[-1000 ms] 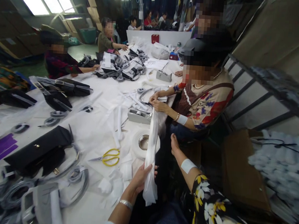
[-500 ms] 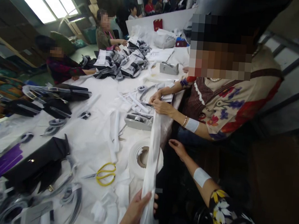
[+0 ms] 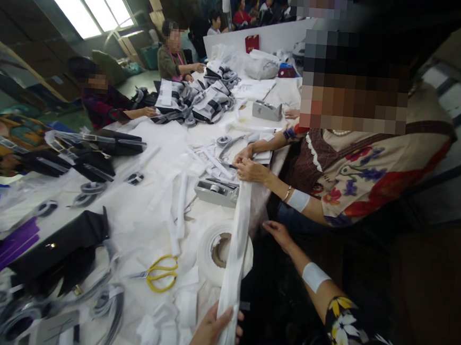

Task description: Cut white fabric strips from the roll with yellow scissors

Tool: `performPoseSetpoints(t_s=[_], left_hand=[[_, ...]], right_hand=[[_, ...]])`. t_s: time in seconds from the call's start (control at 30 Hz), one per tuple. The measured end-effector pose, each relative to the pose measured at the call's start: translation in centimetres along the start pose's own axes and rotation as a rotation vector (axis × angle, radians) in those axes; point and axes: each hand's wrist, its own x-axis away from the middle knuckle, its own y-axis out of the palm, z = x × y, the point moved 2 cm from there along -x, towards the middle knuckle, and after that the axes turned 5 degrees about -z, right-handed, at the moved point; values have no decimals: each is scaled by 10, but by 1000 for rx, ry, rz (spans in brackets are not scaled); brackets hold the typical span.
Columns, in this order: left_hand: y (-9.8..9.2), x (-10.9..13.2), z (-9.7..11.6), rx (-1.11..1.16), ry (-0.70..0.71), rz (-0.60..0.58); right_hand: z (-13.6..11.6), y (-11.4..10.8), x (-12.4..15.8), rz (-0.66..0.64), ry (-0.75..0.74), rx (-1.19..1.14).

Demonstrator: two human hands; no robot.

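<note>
My left hand [image 3: 214, 330], at the bottom centre, is closed round a long white strip [image 3: 234, 268]. The strip runs up past a roll of white material [image 3: 208, 250] to the hands of a co-worker [image 3: 250, 166]. My right hand [image 3: 277, 233] is held out past the table's edge, below the co-worker's forearm. Its fingers are stretched and close together, and whether anything small is between them cannot be made out. Yellow-handled scissors [image 3: 162, 273] lie left of the roll. A grey tape dispenser [image 3: 216, 191] stands just beyond it.
Black bags [image 3: 63, 244] and coiled grey straps [image 3: 23, 318] cover the left side of the table. Farther off is a pile of wrapped bags [image 3: 197, 93], with co-workers seated round it. A second tape dispenser [image 3: 266, 110] stands near the far right edge.
The view has shifted slightly, so the far things sit a little further right and lower. My left hand still grips the strip; both hands look nearly unmoved.
</note>
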Motion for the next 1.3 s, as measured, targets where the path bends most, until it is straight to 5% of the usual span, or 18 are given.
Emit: performPoseSetpoints(t_s=[0.33,0.53,0.9,1.13,1.3], left_hand=[[7,6,10,59,24,-137],[7,4,10,91,69,-196],[20,11,15,151,151,-234],[22,15,14,153,169,-231],[26,17,14,154,175,-239]], right_hand=[[-74,41,126,-34,223,-136],[-98,82,173,-102,297,-256],[-82,129,198,42,267,-74],[-60,131,196,179,176,57],[-60,125,193,146,282,106]])
